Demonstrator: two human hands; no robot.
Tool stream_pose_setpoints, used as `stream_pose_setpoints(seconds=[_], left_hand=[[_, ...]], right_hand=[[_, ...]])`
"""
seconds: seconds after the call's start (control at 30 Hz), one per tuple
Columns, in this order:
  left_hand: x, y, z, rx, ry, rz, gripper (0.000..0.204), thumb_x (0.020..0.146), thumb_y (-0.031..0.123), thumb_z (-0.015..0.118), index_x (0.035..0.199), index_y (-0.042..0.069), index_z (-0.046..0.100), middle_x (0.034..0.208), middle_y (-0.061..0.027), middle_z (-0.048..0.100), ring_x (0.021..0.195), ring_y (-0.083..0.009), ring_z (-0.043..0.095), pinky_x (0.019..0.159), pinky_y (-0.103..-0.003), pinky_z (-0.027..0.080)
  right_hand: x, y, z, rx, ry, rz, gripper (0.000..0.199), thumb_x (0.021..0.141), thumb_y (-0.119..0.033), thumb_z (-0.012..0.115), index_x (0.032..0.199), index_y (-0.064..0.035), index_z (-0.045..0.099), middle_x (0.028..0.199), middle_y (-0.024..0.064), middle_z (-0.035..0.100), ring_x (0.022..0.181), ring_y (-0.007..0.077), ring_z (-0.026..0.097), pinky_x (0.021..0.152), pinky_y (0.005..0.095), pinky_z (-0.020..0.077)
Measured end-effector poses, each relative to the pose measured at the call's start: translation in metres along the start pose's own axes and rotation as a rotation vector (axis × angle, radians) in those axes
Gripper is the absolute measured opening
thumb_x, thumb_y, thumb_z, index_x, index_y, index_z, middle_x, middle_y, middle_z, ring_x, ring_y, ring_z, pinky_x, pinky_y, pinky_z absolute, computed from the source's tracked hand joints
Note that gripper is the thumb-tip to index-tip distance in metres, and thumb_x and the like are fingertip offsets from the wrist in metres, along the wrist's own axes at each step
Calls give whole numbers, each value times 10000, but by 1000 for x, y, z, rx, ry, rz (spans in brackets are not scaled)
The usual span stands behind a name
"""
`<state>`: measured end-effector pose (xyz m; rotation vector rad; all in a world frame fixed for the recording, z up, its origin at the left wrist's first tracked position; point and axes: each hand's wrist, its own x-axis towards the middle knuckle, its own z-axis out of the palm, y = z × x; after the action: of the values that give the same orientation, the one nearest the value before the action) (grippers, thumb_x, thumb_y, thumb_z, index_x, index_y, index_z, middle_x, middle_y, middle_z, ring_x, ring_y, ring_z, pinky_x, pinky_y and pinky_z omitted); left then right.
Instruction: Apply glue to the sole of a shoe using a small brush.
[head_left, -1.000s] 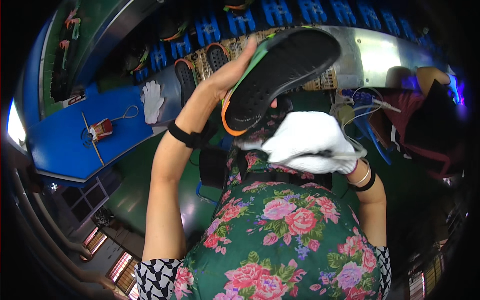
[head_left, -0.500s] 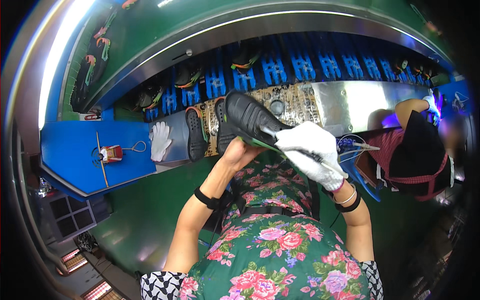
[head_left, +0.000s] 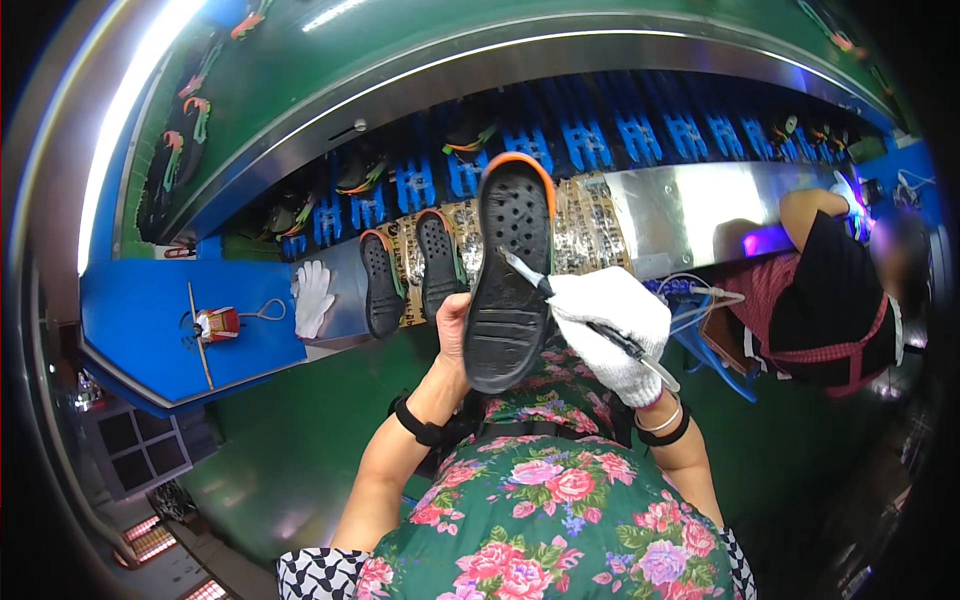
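Note:
A black shoe sole with an orange rim at the toe is held up before me, toe pointing away, its holed and ridged face showing. My left hand grips its left edge near the heel, with the fingers hidden beneath. My right hand, in a white knit glove, is closed around a slim brush with a pale metal ferrule. The brush tip lies over the middle of the sole; whether it touches cannot be made out. Two similar soles, a left one and a right one, lie on the bench beyond my left hand.
A white glove lies near a blue table bearing a small red box. Behind the metal bench runs a conveyor with blue racks holding several shoe parts. A co-worker works at the right.
The sole has swung from a slant to nearly upright, toe away, so its holed face now shows. My right hand has shifted slightly down, with the brush tip now over the middle.

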<state>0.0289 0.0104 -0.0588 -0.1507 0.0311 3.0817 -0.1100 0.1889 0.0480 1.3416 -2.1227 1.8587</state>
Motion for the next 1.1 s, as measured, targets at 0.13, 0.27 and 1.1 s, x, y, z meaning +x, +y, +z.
stream_pose_setpoints(seconds=[0.13, 0.27, 1.1], left_hand=[[13, -20, 15, 51, 351, 50, 714, 931, 595, 584, 1409, 66, 566, 1343, -167, 646, 1216, -339, 640, 1081, -519, 489], [22, -21, 26, -76, 112, 29, 832, 960, 707, 481, 1527, 101, 431, 1517, -154, 503, 1358, -348, 519, 1154, -560, 387], [36, -8, 40, 231, 131, 201, 918, 979, 732, 373, 1586, 51, 272, 1585, -156, 400, 1437, -338, 426, 1191, -523, 353]], right_hand=[[14, -4, 0, -60, 5, -123, 245, 707, 10, 809, 946, -40, 787, 975, 123, 776, 835, 254, 726, 743, 355, 568], [24, -8, 6, -84, -33, -150, 276, 734, -1, 787, 1004, -58, 793, 1036, 121, 771, 918, 276, 726, 796, 366, 563], [27, 3, 27, -84, -65, -211, 296, 767, -14, 785, 1058, -68, 781, 1066, 131, 761, 933, 289, 724, 851, 378, 568]])
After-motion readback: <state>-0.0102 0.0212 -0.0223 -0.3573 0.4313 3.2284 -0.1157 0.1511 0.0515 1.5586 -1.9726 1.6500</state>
